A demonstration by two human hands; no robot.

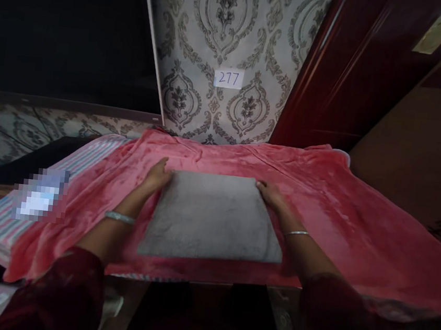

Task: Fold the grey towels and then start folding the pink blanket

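A flat grey four-sided piece point(215, 217) with a soft, faintly mottled surface is in front of me, above a pink plush blanket point(341, 214). Whether it is folded cloth or a padded panel I cannot tell. My left hand point(159, 175) holds its far left corner, thumb at the edge and some fingers pointing away from me. At the far right corner, my right hand point(269, 192) grips the edge with its fingers curled. Most fingertips on both sides are hidden or small.
A large dark screen point(69, 33) stands at the back left, near a striped cloth point(99, 149). Behind the blanket is a patterned wall with a paper label point(228, 78) reading 277. A dark red wooden panel point(331, 82) and a brown box-like surface point(423, 149) bound the right.
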